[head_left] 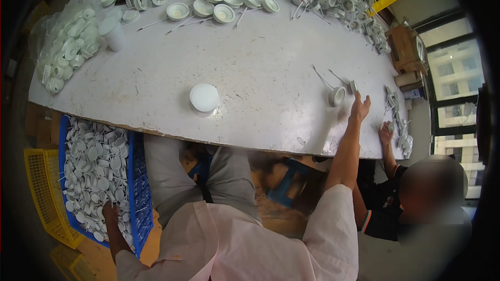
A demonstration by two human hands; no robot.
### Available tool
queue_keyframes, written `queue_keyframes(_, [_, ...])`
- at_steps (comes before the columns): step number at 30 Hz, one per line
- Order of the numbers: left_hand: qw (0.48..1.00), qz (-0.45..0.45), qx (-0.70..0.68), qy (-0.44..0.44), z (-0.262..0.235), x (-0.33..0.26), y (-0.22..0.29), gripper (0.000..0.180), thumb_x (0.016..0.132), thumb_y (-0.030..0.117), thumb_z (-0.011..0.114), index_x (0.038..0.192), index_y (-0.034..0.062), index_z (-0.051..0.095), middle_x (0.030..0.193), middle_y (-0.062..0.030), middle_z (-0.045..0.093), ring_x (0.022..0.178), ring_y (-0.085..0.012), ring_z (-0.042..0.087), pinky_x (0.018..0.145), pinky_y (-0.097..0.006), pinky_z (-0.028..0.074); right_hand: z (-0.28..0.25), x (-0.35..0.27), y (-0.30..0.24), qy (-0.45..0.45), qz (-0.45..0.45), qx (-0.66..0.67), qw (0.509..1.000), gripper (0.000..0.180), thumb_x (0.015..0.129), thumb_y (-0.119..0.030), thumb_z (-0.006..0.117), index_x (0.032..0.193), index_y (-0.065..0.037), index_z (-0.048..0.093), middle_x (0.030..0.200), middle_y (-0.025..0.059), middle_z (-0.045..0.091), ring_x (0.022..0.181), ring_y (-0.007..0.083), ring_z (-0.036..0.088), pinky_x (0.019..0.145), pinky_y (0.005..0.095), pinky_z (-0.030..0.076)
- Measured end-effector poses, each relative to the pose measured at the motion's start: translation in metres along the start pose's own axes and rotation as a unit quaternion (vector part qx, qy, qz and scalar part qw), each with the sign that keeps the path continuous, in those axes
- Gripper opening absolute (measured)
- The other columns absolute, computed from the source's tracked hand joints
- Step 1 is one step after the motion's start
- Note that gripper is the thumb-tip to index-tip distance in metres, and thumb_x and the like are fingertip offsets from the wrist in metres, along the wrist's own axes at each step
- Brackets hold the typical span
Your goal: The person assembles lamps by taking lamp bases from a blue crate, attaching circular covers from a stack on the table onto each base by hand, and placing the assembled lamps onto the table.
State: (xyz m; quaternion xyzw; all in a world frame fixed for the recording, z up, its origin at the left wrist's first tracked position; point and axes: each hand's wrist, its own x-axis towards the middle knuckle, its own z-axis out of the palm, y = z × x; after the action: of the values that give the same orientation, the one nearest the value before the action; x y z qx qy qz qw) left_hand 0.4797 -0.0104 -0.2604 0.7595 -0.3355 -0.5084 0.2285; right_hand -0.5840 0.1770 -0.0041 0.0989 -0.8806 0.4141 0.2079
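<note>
seen from above, a seated person in a pale pink shirt reaches two ways at once. nearest, the left hand (109, 212) is down in a blue crate (140, 187) beside the knee, fingers curled among a heap of small white disc-shaped parts (94, 171); whether it grips one cannot be told. a yellow crate (39, 187) stands just beside the blue one. further out, on the white table (250, 62), the right hand (359, 108) lies with fingers spread and loose, holding nothing, just beside a white cup-shaped lamp housing (336, 96). the housing lies tipped on its side, open mouth toward the person, its thin wires (322, 77) trailing away across the table. to pick it up cleanly, it seems best to pinch the rim, not the wires. a white round cap (204, 97) sits mid-table. farthest, more housings (224, 13) crowd the far edge. another person's hand (386, 132) rests at the right.
</note>
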Motion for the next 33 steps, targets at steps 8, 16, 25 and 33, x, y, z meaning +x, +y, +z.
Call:
queue_keyframes(8, [0.985, -0.160, -0.058, -0.013, 0.090, -0.108, 0.017, 0.038, 0.085, 0.023, 0.055, 0.119, 0.0062, 0.051, 0.106, -0.0069, 0.053, 0.092, -0.0229, 0.055, 0.071, -0.034, 0.047, 0.053, 0.020, -0.003, -0.178, 0.120, 0.171, 0.962, 0.078, 0.077, -0.036, 0.068, 0.136, 0.005, 0.038, 0.135, 0.0239, 0.043, 0.122, 0.0310, 0.046, 0.102, 0.0356, 0.035])
queue_keyframes(16, [0.989, -0.134, -0.039, -0.047, 0.089, -0.118, 0.030, 0.025, 0.083, 0.015, 0.055, 0.106, 0.0070, 0.054, 0.088, -0.0028, 0.053, 0.076, -0.0171, 0.056, 0.058, -0.031, 0.048, 0.089, -0.033, -0.052, -0.238, -0.118, 0.093, 0.960, 0.056, 0.078, -0.028, 0.066, 0.124, 0.001, 0.054, 0.133, 0.0198, 0.044, 0.121, 0.0299, 0.046, 0.101, 0.0359, 0.037])
queue_keyframes(25, [0.990, -0.071, -0.102, -0.072, 0.124, -0.125, 0.049, 0.021, 0.084, 0.010, 0.055, 0.105, 0.0074, 0.056, 0.089, -0.0033, 0.055, 0.077, -0.0172, 0.058, 0.060, -0.030, 0.051, 0.096, -0.092, -0.136, -0.399, -0.186, 0.129, 0.889, 0.065, 0.071, -0.022, 0.071, 0.131, -0.006, 0.049, 0.136, 0.0160, 0.042, 0.125, 0.0282, 0.043, 0.104, 0.0358, 0.035])
queue_keyframes(33, [0.996, -0.010, -0.056, -0.063, 0.154, -0.145, 0.078, 0.030, 0.087, 0.016, 0.059, 0.113, 0.0032, 0.055, 0.098, -0.0070, 0.061, 0.084, -0.0189, 0.062, 0.065, -0.031, 0.051, 0.105, -0.095, -0.183, -0.440, -0.133, 0.029, 0.888, 0.079, 0.069, -0.029, 0.074, 0.136, -0.004, 0.041, 0.129, 0.0234, 0.047, 0.121, 0.0331, 0.047, 0.100, 0.0368, 0.039])
